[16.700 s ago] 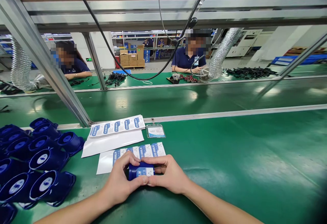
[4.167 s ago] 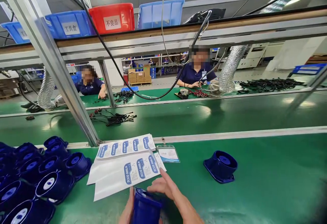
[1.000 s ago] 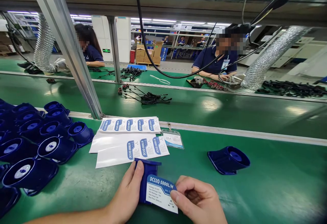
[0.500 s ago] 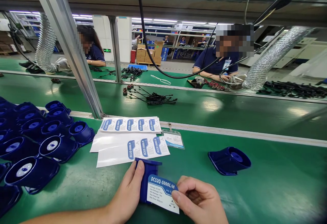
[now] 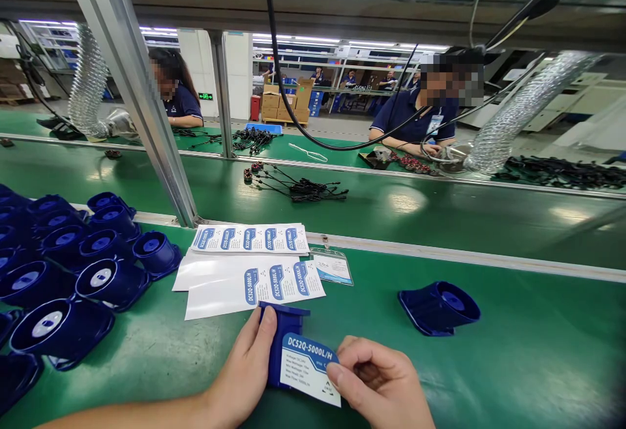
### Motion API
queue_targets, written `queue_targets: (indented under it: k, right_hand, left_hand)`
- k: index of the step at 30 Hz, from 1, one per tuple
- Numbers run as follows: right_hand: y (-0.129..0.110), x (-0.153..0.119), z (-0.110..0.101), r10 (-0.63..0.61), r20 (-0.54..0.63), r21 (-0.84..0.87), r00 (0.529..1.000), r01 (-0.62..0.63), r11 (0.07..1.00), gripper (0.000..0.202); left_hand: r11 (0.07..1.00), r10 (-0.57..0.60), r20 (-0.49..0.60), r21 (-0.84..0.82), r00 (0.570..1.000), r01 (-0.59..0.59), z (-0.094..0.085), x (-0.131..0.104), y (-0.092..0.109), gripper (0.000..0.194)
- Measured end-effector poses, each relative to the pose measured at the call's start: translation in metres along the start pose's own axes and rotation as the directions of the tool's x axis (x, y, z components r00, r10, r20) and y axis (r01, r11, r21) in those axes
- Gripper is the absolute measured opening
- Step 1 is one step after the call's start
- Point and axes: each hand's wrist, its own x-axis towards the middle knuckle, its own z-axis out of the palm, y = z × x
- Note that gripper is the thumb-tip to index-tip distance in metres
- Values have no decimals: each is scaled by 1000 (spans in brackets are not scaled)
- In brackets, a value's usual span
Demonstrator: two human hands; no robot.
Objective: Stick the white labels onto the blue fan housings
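My left hand (image 5: 247, 373) grips a dark blue plastic housing (image 5: 280, 332) lying on the green table near the front edge. My right hand (image 5: 379, 383) pinches the lower right corner of a blue and white label (image 5: 308, 365) reading DCS2Q-5000L/H, which lies against the housing's side. Just behind the housing lie label sheets (image 5: 257, 285), one partly peeled, with a fuller sheet (image 5: 250, 239) farther back.
Several blue housings (image 5: 73, 266) are piled at the left. One housing (image 5: 439, 308) lies alone at the right. An ID badge (image 5: 331, 267) rests by the sheets. A slanted metal post (image 5: 141, 103) rises at the left. Black wire bundles (image 5: 298, 186) ride the conveyor; two people work beyond it.
My hands stay as they were, holding the housing and the label. The wire bundle on the conveyor has drifted to the right.
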Motion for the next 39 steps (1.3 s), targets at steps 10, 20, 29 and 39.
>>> queue_targets:
  k: [10, 20, 29, 39]
  right_hand:
    - [3, 1, 0, -11, -6, -17, 1000, 11, 1000, 39]
    - [7, 4, -10, -29, 68, 3, 997, 29, 1000, 37]
    - [6, 2, -5, 14, 22, 55, 1000, -16, 998, 36]
    - [1, 0, 2, 44, -31, 80, 999, -41, 996, 37]
  left_hand:
    - [1000, -8, 2, -1, 1000, 8, -1, 2, -2, 70]
    - [1000, -24, -18, 9, 1000, 24, -2, 2, -2, 70]
    - [1000, -20, -15, 13, 1000, 20, -2, 1, -3, 72]
    - [1000, -9, -19, 0, 1000, 9, 0, 1, 0, 71]
